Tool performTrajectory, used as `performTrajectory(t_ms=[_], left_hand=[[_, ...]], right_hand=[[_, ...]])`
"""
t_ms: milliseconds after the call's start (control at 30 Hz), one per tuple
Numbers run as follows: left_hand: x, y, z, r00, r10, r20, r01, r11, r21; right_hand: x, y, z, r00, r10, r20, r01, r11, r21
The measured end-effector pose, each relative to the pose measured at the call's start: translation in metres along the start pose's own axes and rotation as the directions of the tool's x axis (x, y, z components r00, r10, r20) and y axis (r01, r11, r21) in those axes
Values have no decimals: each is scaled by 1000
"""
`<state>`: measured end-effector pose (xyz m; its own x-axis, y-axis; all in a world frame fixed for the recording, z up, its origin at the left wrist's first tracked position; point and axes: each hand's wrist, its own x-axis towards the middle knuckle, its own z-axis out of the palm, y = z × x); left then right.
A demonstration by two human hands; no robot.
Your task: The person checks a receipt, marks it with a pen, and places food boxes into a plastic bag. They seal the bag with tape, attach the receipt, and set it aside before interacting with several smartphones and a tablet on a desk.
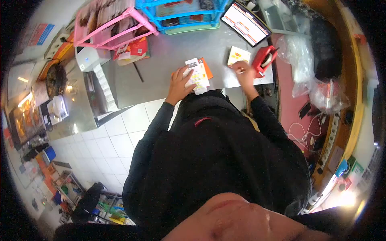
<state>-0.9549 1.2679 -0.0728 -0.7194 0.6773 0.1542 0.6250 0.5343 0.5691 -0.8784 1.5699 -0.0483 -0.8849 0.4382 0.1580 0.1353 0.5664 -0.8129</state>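
Observation:
My left hand (179,85) rests at the metal counter's front edge, its spread fingers lying on a white paper slip (198,76) with yellow marks. Beneath the slip, an orange item (207,68) sticks out on the right. My right hand (244,75) is blurred, over the near edge of a small white pad (238,55) with orange and yellow print; its fingers look curled, and what they hold, if anything, is too blurred to name. Just right of it stands a red tape dispenser (264,61).
A pink rack (116,30) and blue trays (181,18) stand at the back, beside a tilted screen (246,24). At the left, a white printer (90,59) trails a long paper strip (105,88). A dark pen (138,72) lies on the metal counter (161,52).

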Motion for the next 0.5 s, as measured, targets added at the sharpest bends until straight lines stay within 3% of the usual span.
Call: performTrajectory(t_ms=[33, 67, 100, 133, 167, 233, 267, 300, 333, 400, 433, 467, 500], left_hand=[[2, -1, -1, 1000, 15, 6, -14, 1000, -14], [4, 0, -2, 999, 8, 48, -6, 1000, -24], [5, 0, -5, 996, 2, 91, 1, 1000, -30], [6, -1, -6, 991, 1, 133, 4, 999, -34], [7, -3, -5, 990, 18, 139, -12, 999, -43], [8, -8, -3, 991, 41, 125, -35, 998, -48], [9, -7, -6, 990, 41, 137, -38, 999, -26], [9, -8, -6, 988, 55, 143, -51, 998, -34], [9, -10, -6, 987, 63, 147, -60, 998, -28], [11, -10, -6, 985, 69, 157, -66, 998, -22], [12, -10, -5, 987, 69, 144, -62, 997, -54], [11, -8, -6, 989, 64, 132, -53, 995, -84], [8, -8, -6, 989, 54, 141, -42, 996, -80]], right_hand=[[8, 17, -26, 961, -60, -271, 25, 991, -130], [14, 19, -53, 892, 202, -404, -272, 954, -123], [17, 90, -69, 823, 217, -525, -331, 934, -132], [19, 96, -83, 684, 594, -424, -436, 799, 415], [23, 124, -93, 547, 790, -276, -549, 588, 594], [28, 161, -100, 482, 839, 251, -654, 155, 740], [18, 186, -99, 616, 729, 300, -689, 313, 654], [31, 171, -94, 394, 872, 290, -646, 38, 763], [24, 188, -89, 631, 758, 162, -667, 424, 613], [20, 176, -84, 823, 558, 108, -553, 741, 380], [23, 161, -85, 675, 737, 35, -588, 508, 629], [23, 132, -85, 475, 880, 33, -506, 242, 828], [12, 117, -82, 478, 878, -29, -463, 280, 841]])
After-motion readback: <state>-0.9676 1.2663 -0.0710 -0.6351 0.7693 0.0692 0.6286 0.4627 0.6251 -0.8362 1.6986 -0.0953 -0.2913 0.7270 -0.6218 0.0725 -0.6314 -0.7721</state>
